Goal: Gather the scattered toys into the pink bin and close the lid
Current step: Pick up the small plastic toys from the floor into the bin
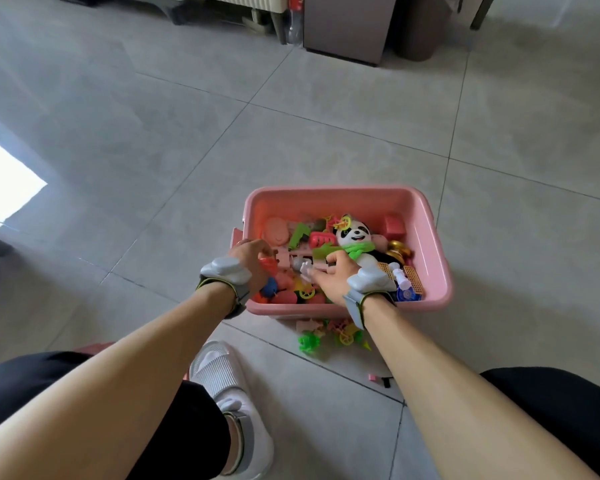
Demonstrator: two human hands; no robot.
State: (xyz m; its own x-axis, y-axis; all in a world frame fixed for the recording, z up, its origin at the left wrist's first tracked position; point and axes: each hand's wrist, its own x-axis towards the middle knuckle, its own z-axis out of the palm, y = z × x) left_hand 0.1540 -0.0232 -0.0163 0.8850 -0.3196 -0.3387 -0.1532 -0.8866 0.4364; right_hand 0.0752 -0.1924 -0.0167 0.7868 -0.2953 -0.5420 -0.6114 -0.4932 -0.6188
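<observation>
The pink bin (pixel 430 237) stands open on the floor, holding several toys, among them a panda plush (pixel 355 239) with a green scarf. My left hand (pixel 248 259) is over the bin's near left corner, fingers curled round a small orange-red toy (pixel 267 264). Over the bin's near middle, my right hand (pixel 333 275) has its fingers bent among the toys; whether it holds one I cannot tell. A few small green, yellow and pink toys (pixel 329 336) lie on the floor just in front of the bin. No lid can be clearly made out.
A small pink piece (pixel 372 377) and a dark bit lie on the tiles near my right forearm. My white shoe (pixel 229 400) is by the left knee. Furniture and a brown waste bin (pixel 418 27) stand far back. Grey tiled floor lies around.
</observation>
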